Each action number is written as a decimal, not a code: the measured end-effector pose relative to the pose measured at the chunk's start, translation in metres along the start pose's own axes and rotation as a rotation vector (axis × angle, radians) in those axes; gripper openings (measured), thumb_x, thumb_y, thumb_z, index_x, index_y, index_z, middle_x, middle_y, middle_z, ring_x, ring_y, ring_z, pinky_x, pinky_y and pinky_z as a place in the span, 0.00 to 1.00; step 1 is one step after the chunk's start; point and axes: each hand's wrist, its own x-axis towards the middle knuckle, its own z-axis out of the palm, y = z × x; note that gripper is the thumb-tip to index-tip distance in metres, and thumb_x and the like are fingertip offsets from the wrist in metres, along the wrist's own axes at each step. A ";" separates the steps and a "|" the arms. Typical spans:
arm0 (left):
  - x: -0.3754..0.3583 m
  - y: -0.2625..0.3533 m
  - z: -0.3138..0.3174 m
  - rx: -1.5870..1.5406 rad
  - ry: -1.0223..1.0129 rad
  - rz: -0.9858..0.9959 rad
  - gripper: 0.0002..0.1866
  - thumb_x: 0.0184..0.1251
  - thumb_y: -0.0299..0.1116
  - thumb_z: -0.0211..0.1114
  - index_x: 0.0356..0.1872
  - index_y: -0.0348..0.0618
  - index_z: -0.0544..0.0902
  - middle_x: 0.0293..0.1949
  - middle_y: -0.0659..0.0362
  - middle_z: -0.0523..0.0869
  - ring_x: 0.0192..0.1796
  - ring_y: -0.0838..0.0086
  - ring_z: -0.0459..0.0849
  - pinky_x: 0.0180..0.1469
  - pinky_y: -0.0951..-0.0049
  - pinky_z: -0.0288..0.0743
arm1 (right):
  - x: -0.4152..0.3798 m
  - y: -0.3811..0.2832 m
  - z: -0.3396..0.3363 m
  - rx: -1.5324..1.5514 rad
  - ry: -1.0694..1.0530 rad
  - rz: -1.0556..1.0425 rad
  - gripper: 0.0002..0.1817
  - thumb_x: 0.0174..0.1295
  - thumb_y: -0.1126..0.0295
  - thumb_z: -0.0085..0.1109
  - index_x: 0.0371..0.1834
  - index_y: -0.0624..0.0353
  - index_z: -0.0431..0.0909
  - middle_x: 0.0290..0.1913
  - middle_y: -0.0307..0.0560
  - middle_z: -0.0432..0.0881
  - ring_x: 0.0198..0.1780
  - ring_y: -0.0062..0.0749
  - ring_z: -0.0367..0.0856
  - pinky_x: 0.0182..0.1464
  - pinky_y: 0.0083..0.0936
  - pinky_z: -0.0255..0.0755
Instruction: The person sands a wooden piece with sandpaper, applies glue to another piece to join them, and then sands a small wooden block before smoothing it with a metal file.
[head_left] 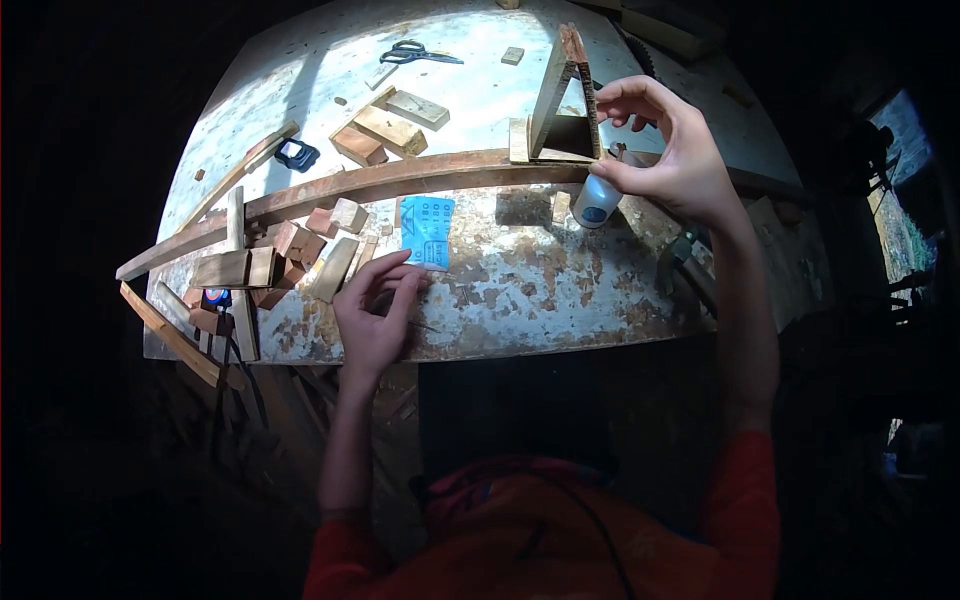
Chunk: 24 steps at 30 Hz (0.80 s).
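A blue sheet of sandpaper, printed 180, lies on the worn bench. My left hand rests just below it with loosely curved fingers, the tips overlapping its lower left corner. Thumb and index finger are apart. Farther right, two thin wooden panels lean together in a steep peak over a small wooden base. My right hand is beside them, fingers spread and curved, the fingertips close to the right panel. Its thumb reaches over the top of a white bottle, partly covering it.
A long wooden strip crosses the bench. Several wood offcuts are piled at left, with more blocks behind the strip. Scissors and a small black device lie farther back. A hammer-like tool sits at right.
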 end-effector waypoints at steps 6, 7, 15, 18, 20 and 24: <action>0.003 0.013 0.012 0.031 -0.021 0.051 0.19 0.72 0.20 0.72 0.62 0.31 0.84 0.48 0.49 0.94 0.48 0.73 0.94 0.56 0.72 0.85 | -0.015 -0.015 0.007 0.019 -0.010 0.026 0.32 0.48 0.64 0.86 0.58 0.56 0.83 0.50 0.40 0.90 0.52 0.26 0.84 0.55 0.27 0.72; 0.004 0.016 0.015 0.050 -0.027 0.075 0.19 0.71 0.20 0.72 0.62 0.31 0.84 0.48 0.49 0.94 0.48 0.73 0.94 0.57 0.72 0.85 | -0.018 -0.017 0.009 0.016 -0.017 0.035 0.32 0.48 0.64 0.86 0.58 0.55 0.83 0.50 0.40 0.90 0.51 0.25 0.84 0.54 0.26 0.72; 0.025 0.041 0.037 0.118 -0.182 0.258 0.40 0.61 0.27 0.83 0.75 0.38 0.75 0.65 0.47 0.87 0.62 0.66 0.90 0.66 0.65 0.83 | -0.046 -0.017 0.036 0.147 -0.052 0.070 0.31 0.46 0.67 0.85 0.56 0.55 0.83 0.51 0.39 0.90 0.51 0.24 0.83 0.51 0.24 0.72; 0.032 0.042 0.044 0.131 -0.236 0.295 0.47 0.56 0.31 0.87 0.78 0.38 0.72 0.68 0.47 0.85 0.66 0.62 0.88 0.70 0.62 0.80 | -0.055 -0.022 0.037 0.134 -0.109 0.113 0.34 0.45 0.68 0.85 0.59 0.57 0.82 0.53 0.39 0.88 0.53 0.24 0.82 0.56 0.24 0.72; 0.034 0.045 0.049 0.144 -0.249 0.311 0.49 0.55 0.32 0.87 0.79 0.38 0.71 0.68 0.47 0.86 0.66 0.62 0.88 0.71 0.61 0.79 | -0.062 -0.019 0.042 0.157 -0.118 0.117 0.34 0.45 0.69 0.85 0.59 0.57 0.82 0.55 0.39 0.87 0.54 0.24 0.82 0.58 0.24 0.72; 0.035 0.041 0.051 0.201 -0.280 0.347 0.51 0.53 0.31 0.88 0.80 0.40 0.70 0.64 0.49 0.89 0.65 0.63 0.88 0.72 0.59 0.78 | -0.076 -0.022 0.053 0.128 -0.105 0.107 0.34 0.45 0.68 0.84 0.59 0.56 0.82 0.55 0.38 0.87 0.54 0.26 0.82 0.59 0.26 0.72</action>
